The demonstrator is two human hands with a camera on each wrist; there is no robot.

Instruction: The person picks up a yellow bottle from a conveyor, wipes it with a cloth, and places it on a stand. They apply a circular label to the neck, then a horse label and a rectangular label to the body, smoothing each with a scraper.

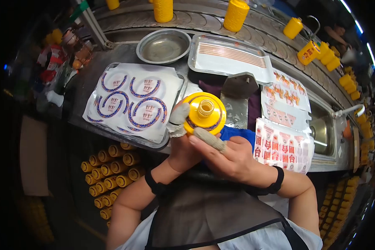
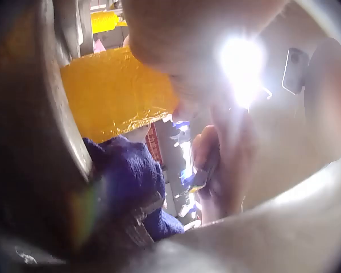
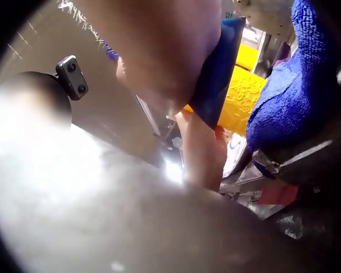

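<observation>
A yellow bottle with an open neck stands upright in front of the body, with a patterned band round its shoulder. My left hand grips its side, a grey cover on one digit resting at the shoulder edge. My right hand is against the near right side, a covered finger lying along the bottle's edge. In the right wrist view, a flat blue scraper juts from that hand against the embossed yellow wall. Most of the scraper's grip is hidden. A blue cloth lies close beside the bottle.
Left stands a tray with sheets of ring decals; behind it, a metal bowl. A second tray holds a striped sheet. More decal sheets lie right, near a sink. Yellow bottles ride a conveyor behind.
</observation>
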